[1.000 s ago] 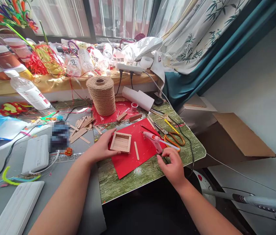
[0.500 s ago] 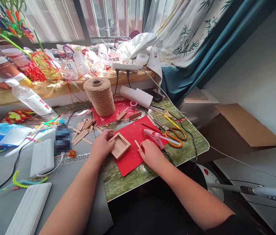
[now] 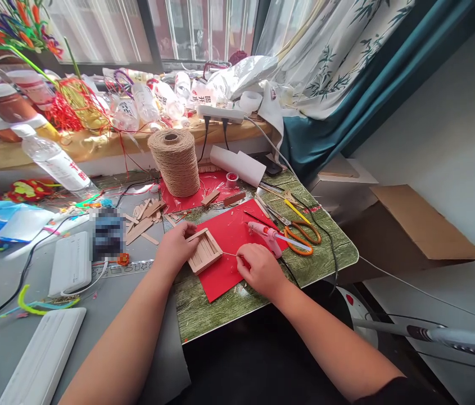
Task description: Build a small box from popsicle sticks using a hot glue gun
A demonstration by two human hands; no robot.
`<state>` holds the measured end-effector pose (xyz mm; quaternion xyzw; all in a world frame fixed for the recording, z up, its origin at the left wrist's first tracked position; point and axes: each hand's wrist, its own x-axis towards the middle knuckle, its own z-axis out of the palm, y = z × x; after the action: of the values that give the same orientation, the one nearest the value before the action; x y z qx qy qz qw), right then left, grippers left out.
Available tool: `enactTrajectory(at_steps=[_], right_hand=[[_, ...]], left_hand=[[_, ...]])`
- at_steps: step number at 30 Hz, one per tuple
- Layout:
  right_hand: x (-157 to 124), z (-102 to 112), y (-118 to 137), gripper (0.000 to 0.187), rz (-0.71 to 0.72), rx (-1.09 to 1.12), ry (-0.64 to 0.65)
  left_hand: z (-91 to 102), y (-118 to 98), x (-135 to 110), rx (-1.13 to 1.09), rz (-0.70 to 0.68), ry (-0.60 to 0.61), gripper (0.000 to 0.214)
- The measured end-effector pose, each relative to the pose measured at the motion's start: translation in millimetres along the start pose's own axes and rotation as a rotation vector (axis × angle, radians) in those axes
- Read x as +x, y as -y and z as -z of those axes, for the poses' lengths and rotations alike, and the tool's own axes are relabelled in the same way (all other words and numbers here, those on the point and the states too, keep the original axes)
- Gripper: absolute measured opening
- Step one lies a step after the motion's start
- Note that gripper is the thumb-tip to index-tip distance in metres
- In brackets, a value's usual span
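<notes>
A small tray made of craft sticks [image 3: 205, 252] is gripped at its left side by my left hand [image 3: 177, 243]. Its slatted inside faces up toward me. Between the thumb and fingers of my right hand [image 3: 258, 267] is a thin craft stick [image 3: 229, 254], seen nearly edge-on, with its far end at the tray's right edge; whether they touch, I cannot tell. Both hands are over a red sheet [image 3: 216, 287] on the green wood-patterned board. Just beyond my right hand lies a pink glue gun [image 3: 266, 236] with a clear glue stick in its back.
Orange-handled scissors [image 3: 302, 236] lie right of the glue gun. A twine spool [image 3: 173, 163] stands behind, with loose craft sticks [image 3: 144, 219] to its left. White power banks [image 3: 69, 264] lie at left. A power strip [image 3: 222, 114] and bottles crowd the sill.
My right hand has turned the craft stick from upright-slanting to nearly level and brought it to the tray's right edge. The tray has tilted a little in my left hand.
</notes>
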<state>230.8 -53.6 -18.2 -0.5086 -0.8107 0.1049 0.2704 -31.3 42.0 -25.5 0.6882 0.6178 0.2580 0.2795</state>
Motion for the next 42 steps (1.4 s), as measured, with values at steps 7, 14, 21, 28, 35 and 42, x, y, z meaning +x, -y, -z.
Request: enactTrajectory(at_steps=[7, 14, 21, 28, 35, 42], right_hand=[[14, -22, 4, 0.025, 0.345, -0.071, -0.028], [21, -40, -1, 0.027, 0.313, 0.025, 0.013], [18, -29, -1, 0.032, 0.314, 0.187, -0.041], [-36, 3, -13, 0.024, 0.094, 0.223, -0.272], [-49, 12, -48, 0.018, -0.472, 0.14, -0.603], [-11, 20, -65, 0.049, -0.593, 0.286, -0.208]], left_hand=[[-2.1, -7, -4, 0.049, -0.024, -0.002, 0.026], [6.1, -11, -6, 0.176, -0.307, -0.015, 0.041], [24.3, -9, -8, 0.225, -0.702, 0.376, 0.073], [17.3, -2, -6, 0.278, -0.699, 0.451, 0.1], [3.1, -25, -19, 0.378, -0.588, 0.26, 0.096], [-6.1, -39, -33, 0.452, -0.518, 0.164, 0.103]])
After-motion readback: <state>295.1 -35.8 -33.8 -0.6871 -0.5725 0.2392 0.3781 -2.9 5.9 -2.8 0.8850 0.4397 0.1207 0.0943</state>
